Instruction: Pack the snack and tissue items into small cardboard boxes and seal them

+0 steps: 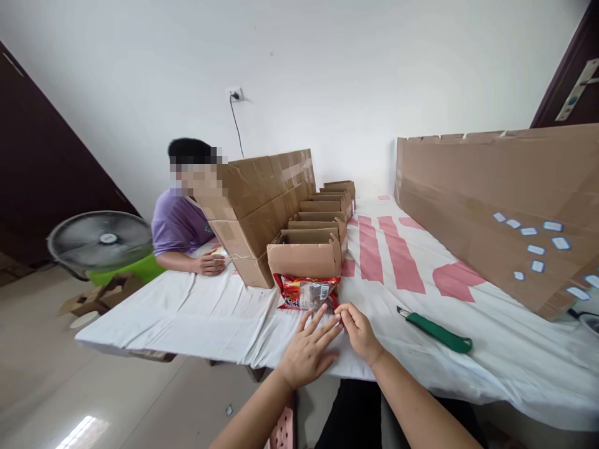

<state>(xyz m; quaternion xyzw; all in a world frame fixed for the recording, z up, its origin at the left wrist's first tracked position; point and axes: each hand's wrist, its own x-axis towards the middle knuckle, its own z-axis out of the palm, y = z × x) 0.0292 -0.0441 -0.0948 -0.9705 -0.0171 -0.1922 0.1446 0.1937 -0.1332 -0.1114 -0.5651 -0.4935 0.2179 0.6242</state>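
Left hand (306, 352) spread, nearer middle of red glossy plastic packet (303, 292), which lies at its 12 o'clock, long axis 9-to-3, before brown cardboard box (303, 259) on white-cloth-covered desk (201, 318). Right hand (361, 333), fingers bunched, at packet's 4-o'clock corner; cannot tell if pinching.

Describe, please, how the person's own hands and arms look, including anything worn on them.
The left hand and right hand are ungloved, with no rings visible. Both wrists show no watch or band, and no sleeve covers the visible forearms.

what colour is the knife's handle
The knife's handle is green; it shows in the head view.
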